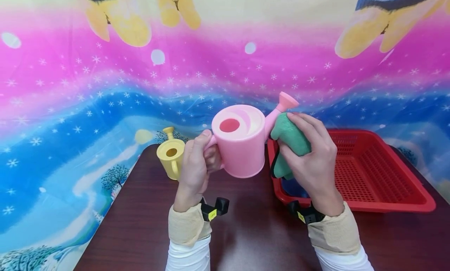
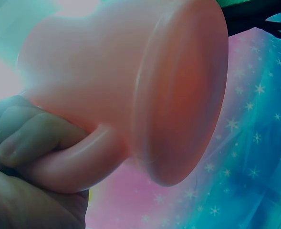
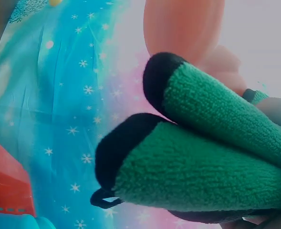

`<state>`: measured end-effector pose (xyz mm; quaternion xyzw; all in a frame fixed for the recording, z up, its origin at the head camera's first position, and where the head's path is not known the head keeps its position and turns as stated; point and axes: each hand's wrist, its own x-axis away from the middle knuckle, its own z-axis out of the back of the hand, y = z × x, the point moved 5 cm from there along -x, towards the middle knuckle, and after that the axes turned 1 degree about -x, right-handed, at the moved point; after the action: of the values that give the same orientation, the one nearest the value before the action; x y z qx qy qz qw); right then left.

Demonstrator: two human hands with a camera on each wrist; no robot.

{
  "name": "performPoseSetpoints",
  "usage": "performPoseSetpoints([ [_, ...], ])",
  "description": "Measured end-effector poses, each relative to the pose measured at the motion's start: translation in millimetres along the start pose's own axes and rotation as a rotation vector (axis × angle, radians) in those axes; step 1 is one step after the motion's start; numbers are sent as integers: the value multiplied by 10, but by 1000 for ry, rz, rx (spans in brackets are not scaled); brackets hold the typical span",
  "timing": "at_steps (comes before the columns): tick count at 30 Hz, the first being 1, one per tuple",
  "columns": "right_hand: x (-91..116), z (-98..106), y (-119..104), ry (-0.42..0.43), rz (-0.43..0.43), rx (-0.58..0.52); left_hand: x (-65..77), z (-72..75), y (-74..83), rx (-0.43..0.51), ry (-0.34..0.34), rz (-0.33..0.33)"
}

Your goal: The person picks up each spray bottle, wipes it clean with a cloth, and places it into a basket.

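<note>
My left hand (image 1: 195, 165) grips the handle of a pink watering can (image 1: 242, 154), holding it up over the table. Its round opening faces up and its spout points right. In the left wrist view, fingers curl through the can's handle (image 2: 83, 162) and the can's underside shows. My right hand (image 1: 314, 159) holds a folded green towel (image 1: 293, 136) with a dark edge against the base of the spout. The right wrist view shows the towel (image 3: 207, 167) in thick folds, with a small black loop, close to the can (image 3: 183, 28).
A yellow watering can (image 1: 171, 156) stands on the dark wooden table (image 1: 140, 224) at the left, just behind my left hand. At the right sits a red plastic basket (image 1: 383, 206) with a blue item (image 1: 294, 188) in its near left corner. A printed snow-scene cloth (image 1: 225, 68) hangs behind.
</note>
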<state>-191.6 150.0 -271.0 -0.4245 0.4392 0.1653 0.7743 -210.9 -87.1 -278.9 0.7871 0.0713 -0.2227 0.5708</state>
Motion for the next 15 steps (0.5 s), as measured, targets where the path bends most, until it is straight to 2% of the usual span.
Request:
performPoseSetpoints([
  [9, -13, 48, 2, 121, -3, -42, 7, -21, -11, -12, -8, 16],
  [15, -16, 98, -45, 237, -2, -61, 11, -30, 18, -14, -11, -27],
])
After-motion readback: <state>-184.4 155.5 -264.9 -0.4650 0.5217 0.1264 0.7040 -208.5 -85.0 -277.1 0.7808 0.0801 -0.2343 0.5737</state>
